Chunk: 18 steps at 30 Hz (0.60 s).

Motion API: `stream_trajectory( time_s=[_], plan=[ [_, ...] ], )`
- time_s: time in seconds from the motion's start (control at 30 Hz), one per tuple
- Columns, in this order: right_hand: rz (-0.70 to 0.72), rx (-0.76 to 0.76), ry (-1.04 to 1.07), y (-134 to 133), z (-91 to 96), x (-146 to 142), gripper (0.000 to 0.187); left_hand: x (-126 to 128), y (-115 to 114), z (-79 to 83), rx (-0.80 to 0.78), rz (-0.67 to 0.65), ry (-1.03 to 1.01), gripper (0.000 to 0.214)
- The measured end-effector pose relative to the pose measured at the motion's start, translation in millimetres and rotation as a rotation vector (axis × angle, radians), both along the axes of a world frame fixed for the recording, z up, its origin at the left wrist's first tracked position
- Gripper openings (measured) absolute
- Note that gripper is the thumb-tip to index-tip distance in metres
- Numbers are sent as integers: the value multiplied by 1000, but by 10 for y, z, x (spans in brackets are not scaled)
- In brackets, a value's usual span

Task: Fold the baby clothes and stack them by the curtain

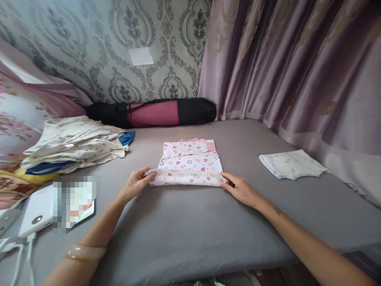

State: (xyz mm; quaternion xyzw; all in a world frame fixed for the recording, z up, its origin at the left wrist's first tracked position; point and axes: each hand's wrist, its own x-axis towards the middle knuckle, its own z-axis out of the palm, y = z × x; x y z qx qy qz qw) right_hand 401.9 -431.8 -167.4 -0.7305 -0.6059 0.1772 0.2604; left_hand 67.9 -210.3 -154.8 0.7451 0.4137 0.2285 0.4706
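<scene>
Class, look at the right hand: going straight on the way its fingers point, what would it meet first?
The right hand would meet the printed cloth first; its fingers touch the near right corner and point inward. Whether they'd slide over or between the folded layers is unclear.

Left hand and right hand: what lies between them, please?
In the head view, the printed cloth lies between the left hand and the right hand; each hand grips one side of it.

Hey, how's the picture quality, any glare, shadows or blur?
Head view: pixel blocks hide something beside the white device; head view: faint shadow along the near edge of the printed garment; head view: pale sheen on the curtain, detail softer far right.
</scene>
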Motion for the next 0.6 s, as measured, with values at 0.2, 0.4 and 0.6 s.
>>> stream_trajectory(
  time_s=[0.2,0.4,0.6],
  plan=[
    [-22,-3,137,108,-36,110,36,92,99,-71,-101,49,-111,43],
    [-118,140,320,428,-11,241,36,265,238,-55,-85,168,-218,42],
    [-324,209,339,1024,-17,346,37,561,598,-155,22,253,-229,33]
  ],
)
